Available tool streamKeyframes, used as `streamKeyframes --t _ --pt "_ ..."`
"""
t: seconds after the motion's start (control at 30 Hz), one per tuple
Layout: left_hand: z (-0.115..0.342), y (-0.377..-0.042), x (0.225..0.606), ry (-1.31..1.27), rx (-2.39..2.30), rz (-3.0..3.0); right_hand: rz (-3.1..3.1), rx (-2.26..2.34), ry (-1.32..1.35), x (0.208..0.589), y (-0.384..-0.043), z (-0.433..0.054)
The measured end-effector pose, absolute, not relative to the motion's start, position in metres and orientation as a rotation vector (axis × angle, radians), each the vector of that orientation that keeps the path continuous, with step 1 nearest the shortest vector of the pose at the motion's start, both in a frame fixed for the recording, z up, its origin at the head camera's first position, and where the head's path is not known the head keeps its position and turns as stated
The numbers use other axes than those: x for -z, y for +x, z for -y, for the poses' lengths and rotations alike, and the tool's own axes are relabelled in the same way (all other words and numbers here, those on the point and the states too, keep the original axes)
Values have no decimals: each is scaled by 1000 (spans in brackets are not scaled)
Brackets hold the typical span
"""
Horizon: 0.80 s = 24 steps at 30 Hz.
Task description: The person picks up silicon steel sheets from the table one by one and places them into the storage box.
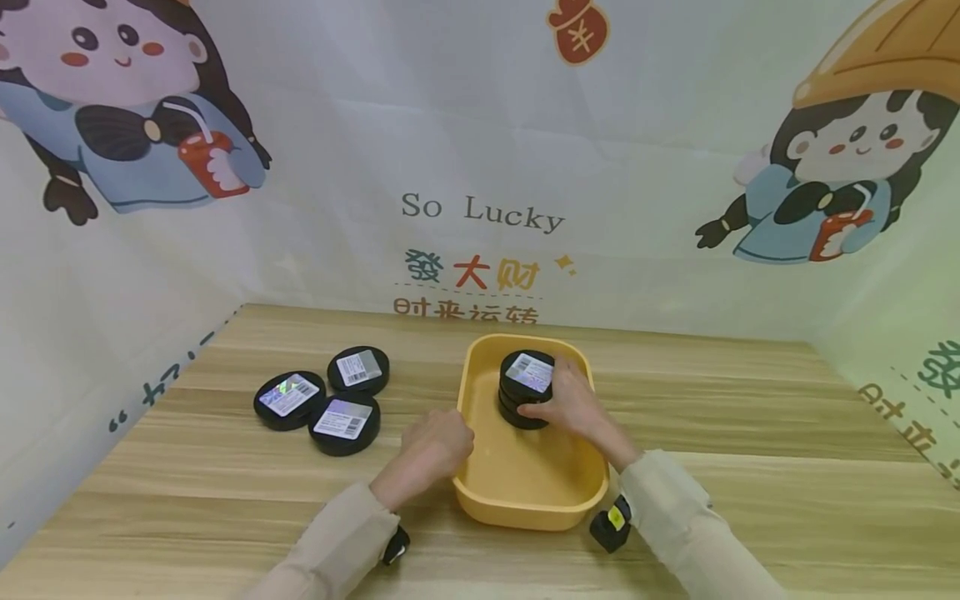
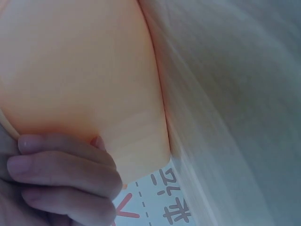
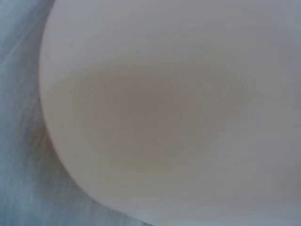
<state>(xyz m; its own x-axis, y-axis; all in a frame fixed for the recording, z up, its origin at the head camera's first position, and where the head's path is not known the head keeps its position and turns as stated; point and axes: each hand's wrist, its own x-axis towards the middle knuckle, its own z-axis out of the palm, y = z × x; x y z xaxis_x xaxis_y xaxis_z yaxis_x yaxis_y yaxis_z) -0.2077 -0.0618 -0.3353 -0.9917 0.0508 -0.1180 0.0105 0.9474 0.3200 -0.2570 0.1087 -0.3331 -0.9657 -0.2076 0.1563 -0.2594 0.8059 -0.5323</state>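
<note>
A yellow plastic bin [image 1: 525, 479] stands on the wooden table. Its left rim is gripped by my left hand [image 1: 437, 446]; in the left wrist view, curled fingers [image 2: 66, 169] lie against the bin's pale-looking wall [image 2: 131, 127]. Inside the bin, toward its back, is a stack of black round discs [image 1: 525, 387], the top one with a white label. My right hand [image 1: 573, 402] holds the stack from the right, thumb at the front and fingers behind. In the right wrist view only the blurred bin wall [image 3: 150, 117] shows, and the hand is hidden.
Left of the bin, three black discs with labels lie close together: one at the back [image 1: 358, 370], one at the left [image 1: 289, 400] and one in front [image 1: 344, 425]. A printed cloth [image 1: 480, 150] hangs behind the wooden table [image 1: 712, 383].
</note>
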Motion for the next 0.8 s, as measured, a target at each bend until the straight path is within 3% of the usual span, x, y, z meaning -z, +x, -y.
streamKeyframes --t 0.43,0.8 --pt "62 -207 334 51 -492 -2986 2795 -891 406 320 -234 -125" --pt "61 -208 334 40 -496 -2985 2948 -911 363 332 -219 -150"
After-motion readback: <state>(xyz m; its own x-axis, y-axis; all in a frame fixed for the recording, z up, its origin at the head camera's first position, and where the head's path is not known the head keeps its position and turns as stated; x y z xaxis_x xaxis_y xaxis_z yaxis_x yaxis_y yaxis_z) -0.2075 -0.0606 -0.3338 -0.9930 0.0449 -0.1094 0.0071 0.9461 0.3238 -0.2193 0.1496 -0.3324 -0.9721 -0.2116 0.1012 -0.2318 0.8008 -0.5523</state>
